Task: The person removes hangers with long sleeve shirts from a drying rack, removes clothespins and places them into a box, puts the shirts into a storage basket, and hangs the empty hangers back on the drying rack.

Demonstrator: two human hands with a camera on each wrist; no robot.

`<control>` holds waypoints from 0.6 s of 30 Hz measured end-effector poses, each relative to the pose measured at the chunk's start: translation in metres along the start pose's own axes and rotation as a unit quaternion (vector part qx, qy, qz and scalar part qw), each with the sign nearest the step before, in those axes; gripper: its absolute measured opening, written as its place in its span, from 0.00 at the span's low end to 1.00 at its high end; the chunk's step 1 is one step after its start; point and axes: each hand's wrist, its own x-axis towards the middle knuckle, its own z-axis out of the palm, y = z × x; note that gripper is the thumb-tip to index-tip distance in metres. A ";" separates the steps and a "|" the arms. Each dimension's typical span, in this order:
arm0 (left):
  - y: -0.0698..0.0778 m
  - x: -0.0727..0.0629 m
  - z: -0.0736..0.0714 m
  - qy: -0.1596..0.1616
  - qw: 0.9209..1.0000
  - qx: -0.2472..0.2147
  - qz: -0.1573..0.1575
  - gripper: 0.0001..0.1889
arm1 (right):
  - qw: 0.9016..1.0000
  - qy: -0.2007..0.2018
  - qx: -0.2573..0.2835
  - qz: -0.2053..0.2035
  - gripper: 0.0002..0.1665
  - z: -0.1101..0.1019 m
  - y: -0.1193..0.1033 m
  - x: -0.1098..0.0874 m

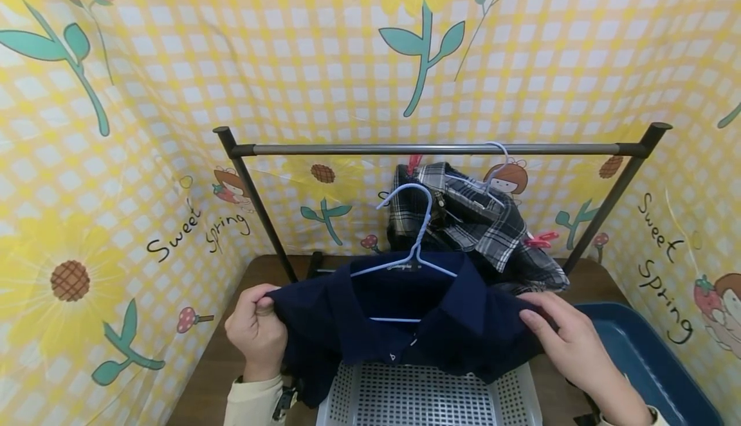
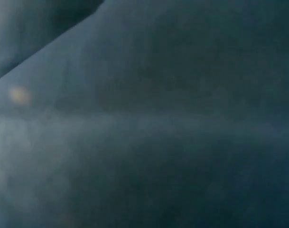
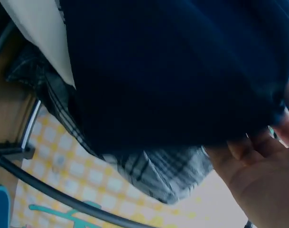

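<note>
A navy collared shirt (image 1: pixel 399 342) is spread between my two hands, on a light blue hanger (image 1: pixel 427 219) whose hook points up through the collar. My left hand (image 1: pixel 258 333) grips the shirt's left shoulder. At the opposite shoulder, my right hand (image 1: pixel 570 333) pinches the fabric between thumb and fingers. In the right wrist view, dark cloth (image 3: pixel 172 76) hangs beside the right hand (image 3: pixel 263 175), partly covering its fingertips. Blurred dark cloth (image 2: pixel 158 142) fills the left wrist view, where no hand can be seen.
Behind the shirt, a dark rack (image 1: pixel 347 149) carries a black-and-white plaid shirt (image 1: pixel 503 230) on another hanger, with red clips (image 1: pixel 542 240) on it. Under the navy shirt stands a grey perforated basket (image 1: pixel 422 397). A blue tray (image 1: pixel 642 355) lies to the right on the brown table (image 1: pixel 202 381).
</note>
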 end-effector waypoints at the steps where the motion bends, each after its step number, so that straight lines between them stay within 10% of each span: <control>1: -0.001 0.000 0.000 -0.001 1.000 0.000 -0.002 0.33 | 1.000 0.012 0.005 -0.010 0.14 0.003 0.000 0.000; 9: -0.012 0.002 -0.010 -0.084 0.996 -0.028 -0.030 0.31 | 0.990 0.103 0.043 -0.087 0.09 0.016 0.007 -0.001; 18: -0.021 0.004 -0.022 -0.258 0.966 0.010 -0.025 0.20 | 0.982 0.155 0.000 -0.107 0.21 0.016 0.005 0.003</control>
